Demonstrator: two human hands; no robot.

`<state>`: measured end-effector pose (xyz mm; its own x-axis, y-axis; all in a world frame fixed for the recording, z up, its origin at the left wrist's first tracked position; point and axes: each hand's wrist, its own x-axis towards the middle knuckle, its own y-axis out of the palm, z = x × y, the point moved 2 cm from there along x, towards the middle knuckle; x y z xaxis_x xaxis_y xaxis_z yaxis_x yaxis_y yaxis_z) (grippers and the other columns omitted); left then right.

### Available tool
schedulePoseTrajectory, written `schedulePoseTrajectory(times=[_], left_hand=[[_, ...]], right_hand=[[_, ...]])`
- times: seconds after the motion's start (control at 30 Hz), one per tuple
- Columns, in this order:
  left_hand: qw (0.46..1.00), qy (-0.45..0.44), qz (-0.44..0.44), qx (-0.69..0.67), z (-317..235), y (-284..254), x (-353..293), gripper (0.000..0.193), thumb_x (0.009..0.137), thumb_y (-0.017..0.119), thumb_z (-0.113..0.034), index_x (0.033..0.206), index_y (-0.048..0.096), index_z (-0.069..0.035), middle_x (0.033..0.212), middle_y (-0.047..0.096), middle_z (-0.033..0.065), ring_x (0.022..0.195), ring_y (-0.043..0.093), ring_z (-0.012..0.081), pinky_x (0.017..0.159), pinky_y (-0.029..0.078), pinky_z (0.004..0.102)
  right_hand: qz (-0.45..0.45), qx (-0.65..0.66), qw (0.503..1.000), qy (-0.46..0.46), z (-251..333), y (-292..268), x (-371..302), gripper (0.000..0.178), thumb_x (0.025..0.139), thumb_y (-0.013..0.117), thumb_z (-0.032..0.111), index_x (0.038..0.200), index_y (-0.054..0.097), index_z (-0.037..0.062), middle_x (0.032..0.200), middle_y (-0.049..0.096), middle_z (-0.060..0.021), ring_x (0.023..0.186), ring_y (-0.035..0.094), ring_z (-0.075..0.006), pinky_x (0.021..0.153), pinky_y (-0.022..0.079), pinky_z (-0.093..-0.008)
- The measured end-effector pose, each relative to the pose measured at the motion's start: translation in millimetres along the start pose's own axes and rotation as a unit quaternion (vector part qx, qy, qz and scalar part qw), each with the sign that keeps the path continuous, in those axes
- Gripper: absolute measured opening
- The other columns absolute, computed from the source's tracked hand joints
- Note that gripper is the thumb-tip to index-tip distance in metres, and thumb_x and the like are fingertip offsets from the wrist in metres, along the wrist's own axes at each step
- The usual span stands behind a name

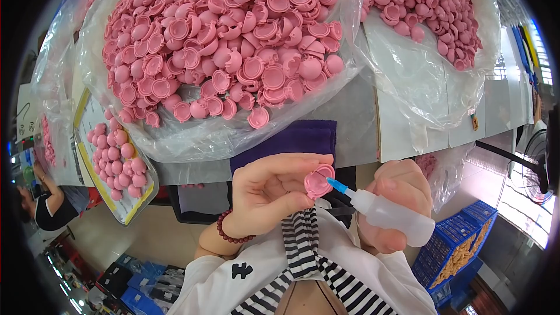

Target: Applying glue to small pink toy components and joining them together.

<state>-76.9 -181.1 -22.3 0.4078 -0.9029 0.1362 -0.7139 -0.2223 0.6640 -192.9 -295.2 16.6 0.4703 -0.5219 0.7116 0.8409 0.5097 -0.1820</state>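
Note:
Between the thumb and fingers of my left hand (265, 189) is a pink plastic half shell (319, 181), its hollow side facing right. My right hand (402, 195) grips a translucent squeeze bottle (396, 216), tilted with its blue nozzle tip (337, 185) at the rim of the shell. Whether any liquid is coming out is too small to tell. Just beyond my hands, a folded purple cloth (286, 143) lies at the table edge. Past it spreads a large heap of loose pink half shells (233, 41) on clear plastic sheeting.
A second pink heap (431, 6) lies on plastic at the right. At the left, a tray (153, 189) with yellow edging holds several closed pink balls (119, 163). Blue crates (455, 245) stand low right, near a fan (534, 166). Another person (52, 204) sits at the far left.

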Motion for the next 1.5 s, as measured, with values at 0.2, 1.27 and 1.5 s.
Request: schedulePoseTrajectory(times=[0.2,1.27,1.5], left_hand=[[0.981,0.031,-0.045,0.186,-8,4,-1,0.030,0.073,0.056,0.013,0.103,0.056,0.009,0.116,0.050,0.0242,0.101,0.056,0.0257,0.084,0.047,0.0330],[0.996,-0.072,-0.004,-0.048,11,7,-1,0.045,0.072,0.062,0.004,0.112,0.043,0.004,0.115,0.050,0.0198,0.106,0.051,0.0212,0.090,0.042,0.0320],[0.996,-0.071,-0.040,-0.021,8,-3,-6,0.042,0.073,0.059,0.008,0.113,0.044,0.005,0.116,0.050,0.0199,0.106,0.051,0.0212,0.090,0.042,0.0325]], right_hand=[[0.012,0.012,1.000,-0.018,-4,-2,-2,0.065,0.084,0.038,0.058,0.093,0.057,-0.0036,0.060,0.045,-0.0050,0.048,0.039,-0.0147,0.038,0.029,-0.0250],[0.127,-0.468,0.857,0.175,-191,-151,92,0.025,0.075,0.059,0.014,0.094,0.057,-0.0007,0.080,0.062,-0.0138,0.074,0.058,-0.0293,0.068,0.045,-0.0353],[0.097,-0.481,0.853,0.175,-154,-126,91,0.022,0.074,0.061,0.011,0.092,0.060,-0.0016,0.077,0.061,-0.0121,0.070,0.058,-0.0206,0.061,0.045,-0.0285]])
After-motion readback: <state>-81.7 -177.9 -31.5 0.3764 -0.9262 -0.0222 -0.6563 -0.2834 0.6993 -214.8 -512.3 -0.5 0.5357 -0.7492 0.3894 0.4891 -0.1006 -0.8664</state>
